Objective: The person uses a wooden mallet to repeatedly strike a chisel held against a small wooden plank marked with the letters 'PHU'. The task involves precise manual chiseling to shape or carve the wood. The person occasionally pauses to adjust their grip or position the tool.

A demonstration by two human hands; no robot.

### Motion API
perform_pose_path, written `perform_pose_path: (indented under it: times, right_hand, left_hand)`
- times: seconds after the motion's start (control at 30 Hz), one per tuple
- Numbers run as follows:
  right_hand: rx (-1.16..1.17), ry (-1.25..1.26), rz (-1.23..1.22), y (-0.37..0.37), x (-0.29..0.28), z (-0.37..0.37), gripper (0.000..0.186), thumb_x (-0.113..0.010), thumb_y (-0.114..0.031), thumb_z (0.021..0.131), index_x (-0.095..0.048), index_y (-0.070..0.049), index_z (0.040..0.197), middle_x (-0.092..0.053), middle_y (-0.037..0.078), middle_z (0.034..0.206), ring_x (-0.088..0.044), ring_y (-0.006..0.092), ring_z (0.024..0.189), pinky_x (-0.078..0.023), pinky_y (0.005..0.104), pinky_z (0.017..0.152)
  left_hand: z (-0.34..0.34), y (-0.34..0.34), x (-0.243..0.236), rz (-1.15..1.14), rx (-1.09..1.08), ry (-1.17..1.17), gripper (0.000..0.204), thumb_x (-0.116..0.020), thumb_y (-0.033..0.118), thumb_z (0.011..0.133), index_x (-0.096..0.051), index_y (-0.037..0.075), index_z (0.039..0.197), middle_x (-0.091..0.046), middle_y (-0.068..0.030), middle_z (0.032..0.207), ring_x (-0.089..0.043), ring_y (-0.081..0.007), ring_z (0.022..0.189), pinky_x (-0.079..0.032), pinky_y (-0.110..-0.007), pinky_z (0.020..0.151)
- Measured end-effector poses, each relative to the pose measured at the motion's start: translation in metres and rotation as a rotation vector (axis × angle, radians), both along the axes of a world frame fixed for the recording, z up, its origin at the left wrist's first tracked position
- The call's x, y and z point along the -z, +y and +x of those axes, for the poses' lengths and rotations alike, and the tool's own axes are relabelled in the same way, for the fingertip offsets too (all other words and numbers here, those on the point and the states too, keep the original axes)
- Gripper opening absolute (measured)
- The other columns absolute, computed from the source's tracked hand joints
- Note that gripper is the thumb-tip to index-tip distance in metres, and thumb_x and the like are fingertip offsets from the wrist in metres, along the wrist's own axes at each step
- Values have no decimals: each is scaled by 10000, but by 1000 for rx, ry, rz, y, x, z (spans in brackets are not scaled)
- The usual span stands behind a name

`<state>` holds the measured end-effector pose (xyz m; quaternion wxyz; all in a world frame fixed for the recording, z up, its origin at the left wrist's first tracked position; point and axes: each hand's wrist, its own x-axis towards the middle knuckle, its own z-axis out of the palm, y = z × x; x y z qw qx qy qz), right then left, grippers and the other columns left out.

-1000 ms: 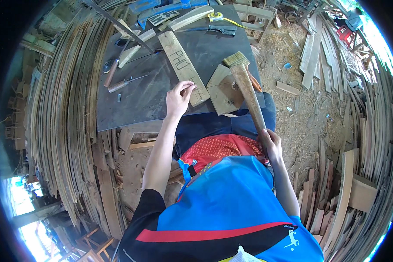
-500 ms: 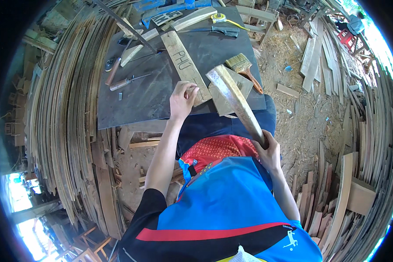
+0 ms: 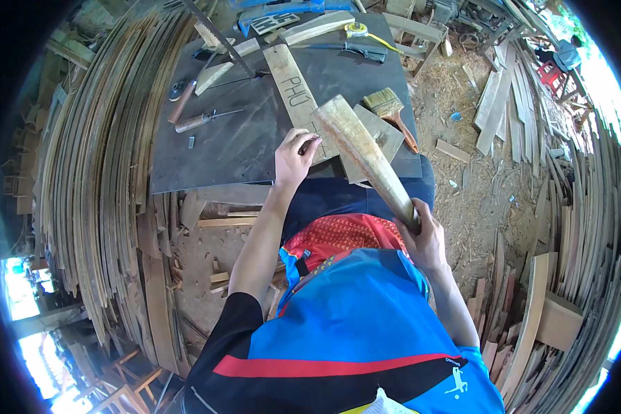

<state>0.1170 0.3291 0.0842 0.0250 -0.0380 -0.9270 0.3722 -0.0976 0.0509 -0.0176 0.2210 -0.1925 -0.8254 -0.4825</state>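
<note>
My left hand (image 3: 297, 159) rests at the near end of a long pale board (image 3: 293, 90) that has dark lettering on its face. Its fingers are curled in a pinch, and whatever lies between them is too small to make out. In my right hand (image 3: 425, 238) is a thick, squared wooden bar (image 3: 366, 155), gripped by its lower end. The bar slants up to the left, its far end above the board and close to my left hand. It partly hides a flat square wood piece (image 3: 383, 138) on the table.
On the dark tabletop (image 3: 221, 152) lie a wide paintbrush (image 3: 385, 105), a yellow tape measure (image 3: 357, 30), a thin pointed tool with a handle (image 3: 196, 123) and a handsaw (image 3: 221, 38). Stacked planks (image 3: 96, 172) stand to the left; more timber (image 3: 586, 221) lines the right.
The bar's far end has swung left over the board, nearer my left hand. My left hand keeps its pinch at the board's near end. The view has shifted slightly.
</note>
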Motion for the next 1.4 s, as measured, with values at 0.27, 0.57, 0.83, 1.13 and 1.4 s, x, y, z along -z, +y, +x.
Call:
perform_pose_path:
  times: [0.27, 0.57, 0.83, 1.13, 1.4]
  right_hand:
    - [10, 66, 69, -4, 4, -4, 481, -761, -263, 963, -576, -65, 1360, -738, 221, 1004, -741, 426, 890, -592, 500, 730]
    - [26, 68, 77, -1, 6, -7, 483, -805, -218, 940, -615, -16, 1336, -742, 242, 1052, -762, 422, 924, -617, 458, 762]
    - [-45, -21, 151, -2, -9, -9, 464, -783, -235, 947, -610, -39, 1331, -746, 212, 1031, -746, 434, 886, -604, 474, 740]
    - [-31, 3, 149, -2, 3, -13, 468, -787, -249, 949, -619, -34, 1329, -741, 247, 1017, -747, 436, 932, -603, 474, 765]
    - [67, 33, -71, 1, -17, -16, 467, -803, -192, 941, -627, 1, 1328, -751, 234, 998, -768, 375, 875, -584, 411, 751]
  left_hand:
    - [5, 0, -3, 10, 1, -1, 90, -813, 84, 921, -764, 32, 976, -720, -81, 969, -692, -222, 700, -543, -326, 620]
    - [4, 0, 1, 24, -10, -38, 114, -824, 105, 918, -769, 34, 988, -717, -63, 971, -683, -201, 681, -538, -327, 615]
    - [6, -2, 3, 27, -47, -5, 98, -824, 115, 919, -792, 54, 988, -724, -60, 984, -673, -203, 682, -536, -321, 619]
    - [4, -5, -4, 85, 27, -29, 182, -740, 12, 909, -701, -27, 1082, -649, -98, 999, -615, -147, 665, -490, -291, 607]
    - [-7, -16, 22, 282, -80, -164, 119, -637, 53, 1037, -647, -10, 1138, -681, -79, 927, -603, -90, 695, -473, -273, 609]
